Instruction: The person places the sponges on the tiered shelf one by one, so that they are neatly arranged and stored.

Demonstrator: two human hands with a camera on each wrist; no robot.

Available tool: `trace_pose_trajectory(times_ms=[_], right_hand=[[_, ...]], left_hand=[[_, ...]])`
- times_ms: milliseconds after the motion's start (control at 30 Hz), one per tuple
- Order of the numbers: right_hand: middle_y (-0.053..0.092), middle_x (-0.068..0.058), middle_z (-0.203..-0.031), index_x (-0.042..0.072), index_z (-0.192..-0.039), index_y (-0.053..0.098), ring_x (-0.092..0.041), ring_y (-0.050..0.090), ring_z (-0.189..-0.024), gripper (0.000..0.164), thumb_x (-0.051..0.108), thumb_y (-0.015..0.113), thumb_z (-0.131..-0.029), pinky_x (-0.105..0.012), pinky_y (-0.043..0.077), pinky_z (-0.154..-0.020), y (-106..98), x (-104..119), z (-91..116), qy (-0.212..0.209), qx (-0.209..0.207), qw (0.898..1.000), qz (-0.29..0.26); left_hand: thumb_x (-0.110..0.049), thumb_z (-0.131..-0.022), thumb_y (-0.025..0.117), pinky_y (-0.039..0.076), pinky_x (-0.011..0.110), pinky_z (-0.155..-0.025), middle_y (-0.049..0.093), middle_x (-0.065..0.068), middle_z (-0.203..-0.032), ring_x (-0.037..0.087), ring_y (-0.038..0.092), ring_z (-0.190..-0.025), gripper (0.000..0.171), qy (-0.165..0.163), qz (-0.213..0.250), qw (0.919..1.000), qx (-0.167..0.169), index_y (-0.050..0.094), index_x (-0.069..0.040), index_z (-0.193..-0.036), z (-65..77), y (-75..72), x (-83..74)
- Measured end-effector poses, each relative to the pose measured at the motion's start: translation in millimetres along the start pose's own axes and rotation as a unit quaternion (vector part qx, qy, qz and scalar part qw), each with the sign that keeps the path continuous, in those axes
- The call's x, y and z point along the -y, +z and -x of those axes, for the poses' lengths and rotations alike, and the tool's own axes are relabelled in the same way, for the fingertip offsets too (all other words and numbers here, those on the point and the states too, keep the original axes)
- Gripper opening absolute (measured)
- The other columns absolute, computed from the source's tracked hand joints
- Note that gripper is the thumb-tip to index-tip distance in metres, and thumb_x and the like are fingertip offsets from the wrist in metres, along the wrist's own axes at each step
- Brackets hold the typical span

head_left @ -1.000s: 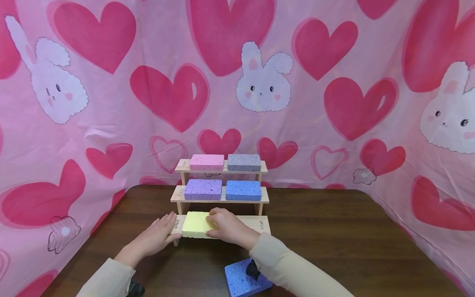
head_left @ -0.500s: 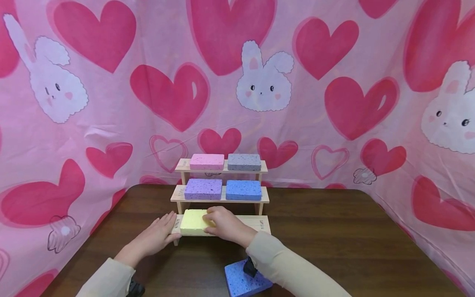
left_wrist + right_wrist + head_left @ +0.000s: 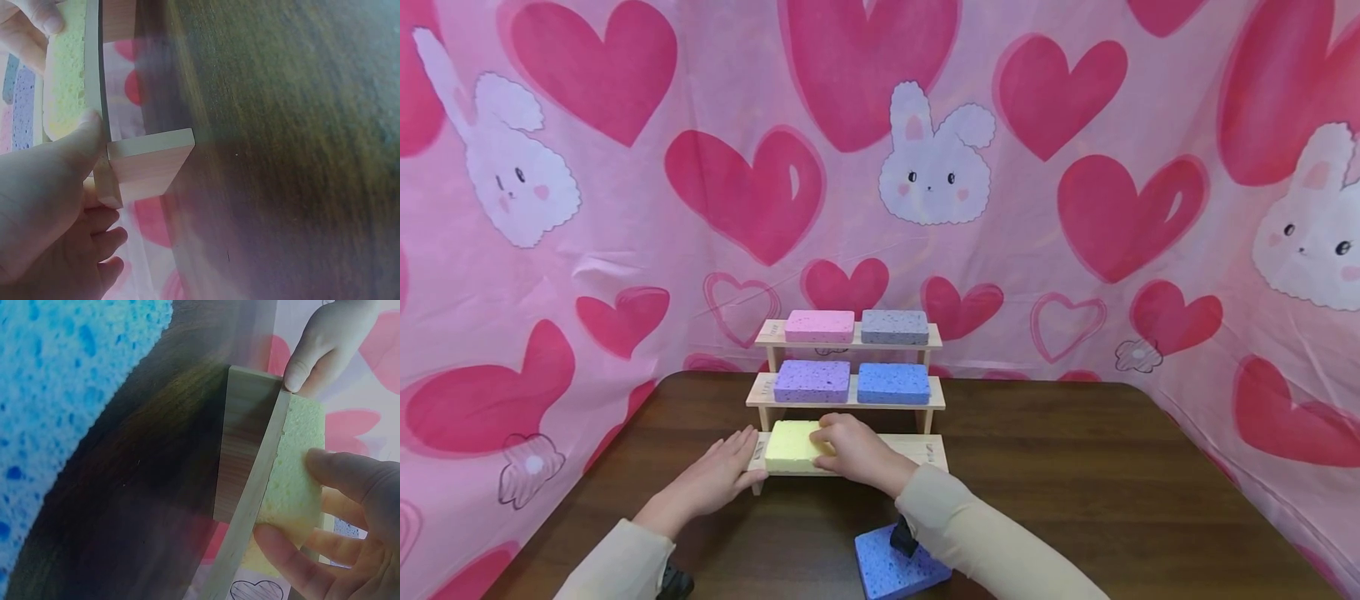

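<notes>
A yellow sponge (image 3: 793, 447) lies on the bottom step (image 3: 917, 448) of a small wooden stand, near its left end. My right hand (image 3: 861, 454) holds the sponge by its right end; in the right wrist view, the thumb and fingers of this hand (image 3: 369, 515) span the sponge (image 3: 297, 456). At the step's left end rests my left hand (image 3: 718, 477), its fingers extended. The left wrist view has that hand's thumb at the step's front edge, close to the sponge (image 3: 67, 75).
A purple sponge (image 3: 812, 382) and a blue one (image 3: 892, 383) sit on the middle step. Pink (image 3: 819, 326) and grey (image 3: 894, 327) sponges occupy the top step. Another blue sponge (image 3: 880, 567) lies on the dark wooden table (image 3: 1075, 500), partly under my right forearm.
The yellow sponge has shifted slightly back and left on the bottom step, moved by my right hand. My left hand has stayed in place at the step's end.
</notes>
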State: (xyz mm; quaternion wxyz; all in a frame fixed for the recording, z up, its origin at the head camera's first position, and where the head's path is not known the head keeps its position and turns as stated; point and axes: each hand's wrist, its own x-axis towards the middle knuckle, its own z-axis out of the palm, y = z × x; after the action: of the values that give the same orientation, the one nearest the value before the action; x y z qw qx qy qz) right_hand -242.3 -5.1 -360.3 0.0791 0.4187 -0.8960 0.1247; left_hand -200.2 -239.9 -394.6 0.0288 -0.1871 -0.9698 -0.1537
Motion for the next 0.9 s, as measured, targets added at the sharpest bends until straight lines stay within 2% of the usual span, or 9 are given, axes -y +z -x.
trace_pose_trajectory(times_ms=[433, 700, 900], right_hand=[[0.06, -0.008, -0.106, 0.009, -0.103, 0.07, -0.017, 0.055, -0.092, 0.028, 0.026, 0.073, -0.08, -0.024, 0.043, -0.085, 1.3, -2.0, 1.5, -0.007, -0.007, 1.0, -0.004], [0.056, -0.011, -0.119, 0.008, -0.111, 0.067, -0.021, 0.052, -0.107, 0.036, 0.027, 0.072, -0.081, -0.028, 0.04, -0.094, -2.3, -2.7, 9.1, 0.007, -0.002, 1.0, -0.028], [0.055, -0.012, -0.122, 0.008, -0.113, 0.067, -0.022, 0.051, -0.111, 0.037, 0.026, 0.071, -0.081, -0.029, 0.039, -0.096, -8.3, -4.1, 15.5, -0.005, -0.016, 0.999, -0.038]], left_hand=[[-0.033, -0.089, 0.059, 0.022, 0.059, -0.101, 0.033, 0.033, -0.136, 0.047, 0.029, -0.126, 0.068, 0.001, -0.005, 1.0, 0.002, 0.036, 0.016, -0.131, 0.2, 0.5, -1.1], [-0.033, -0.089, 0.059, 0.021, 0.059, -0.101, 0.033, 0.033, -0.136, 0.047, 0.029, -0.126, 0.068, 0.001, -0.001, 1.0, 0.003, 0.036, 0.016, -0.131, 1.1, 0.4, -1.8], [-0.034, -0.089, 0.058, 0.021, 0.058, -0.101, 0.033, 0.033, -0.137, 0.047, 0.029, -0.126, 0.069, -0.003, 0.0, 1.0, 0.006, 0.035, 0.016, -0.132, 1.8, -0.2, -2.2]])
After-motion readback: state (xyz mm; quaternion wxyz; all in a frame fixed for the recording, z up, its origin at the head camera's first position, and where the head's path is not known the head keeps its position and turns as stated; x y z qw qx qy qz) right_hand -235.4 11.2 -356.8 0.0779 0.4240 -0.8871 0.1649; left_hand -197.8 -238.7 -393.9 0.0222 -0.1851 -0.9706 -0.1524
